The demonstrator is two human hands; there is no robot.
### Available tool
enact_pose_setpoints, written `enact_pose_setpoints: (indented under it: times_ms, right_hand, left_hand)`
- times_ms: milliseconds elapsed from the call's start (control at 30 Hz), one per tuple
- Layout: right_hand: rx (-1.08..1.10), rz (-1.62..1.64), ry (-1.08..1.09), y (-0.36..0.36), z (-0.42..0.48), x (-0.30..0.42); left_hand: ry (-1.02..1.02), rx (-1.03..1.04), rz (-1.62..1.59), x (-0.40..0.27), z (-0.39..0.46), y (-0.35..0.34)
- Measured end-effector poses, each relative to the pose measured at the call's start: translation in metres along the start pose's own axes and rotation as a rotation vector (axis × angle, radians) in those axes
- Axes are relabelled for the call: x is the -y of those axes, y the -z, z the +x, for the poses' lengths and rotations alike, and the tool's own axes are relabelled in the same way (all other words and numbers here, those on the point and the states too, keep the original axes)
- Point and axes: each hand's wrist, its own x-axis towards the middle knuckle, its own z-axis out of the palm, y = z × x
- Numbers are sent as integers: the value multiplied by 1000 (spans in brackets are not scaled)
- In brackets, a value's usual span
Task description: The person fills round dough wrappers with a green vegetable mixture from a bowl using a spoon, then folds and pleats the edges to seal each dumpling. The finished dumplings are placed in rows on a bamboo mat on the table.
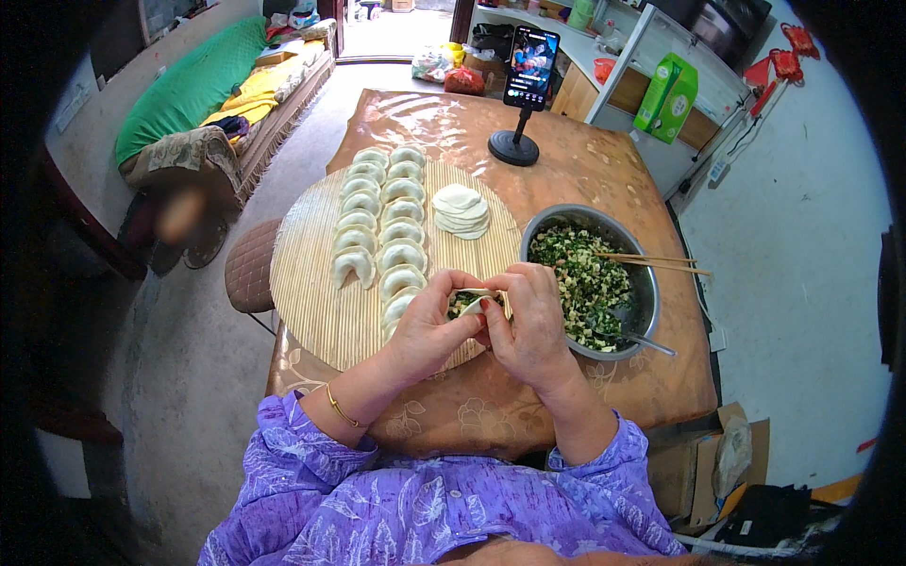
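Note:
My left hand [433, 327] and my right hand [529, 322] together hold a dumpling wrapper [476, 303] folded partly over green filling; its edges are pinched at the top and the filling shows at the side. Under my hands lies a round reed mat [306, 283]. Two columns of folded dumplings [402, 230] run along it, the nearest one partly hidden by my left hand. Right of them sits a stack of round dough wrappers [461, 211]. A steel bowl [652, 283] of chopped green and pale filling [580, 283] stands to the right, with wooden chopsticks [658, 263] and a metal spoon [655, 344] in it.
A phone [531, 68] on a black stand [514, 147] stands at the back of the table, which has a brown patterned cover [601, 166]. A padded stool [251, 265] touches the left side. A sofa [283, 117] is farther left; cardboard boxes [697, 467] lie at the lower right.

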Motion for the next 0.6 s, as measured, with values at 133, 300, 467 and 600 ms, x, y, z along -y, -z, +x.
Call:
enact_pose_setpoints:
  times_ms: [133, 300, 467, 600]
  right_hand:
    - [-2, -26, 27, 0, -1, 0]
    - [-9, -73, 41, -2, 0, 2]
    - [-37, -76, 58, -4, -1, -1]
    - [-55, -60, 88, -2, -2, -2]
  left_hand:
    - [72, 1, -51, -8, 0, -2]
    - [39, 28, 46, -8, -1, -1]
    - [-8, 58, 226, -8, -1, 0]
    - [31, 43, 258, -11, 0, -2]
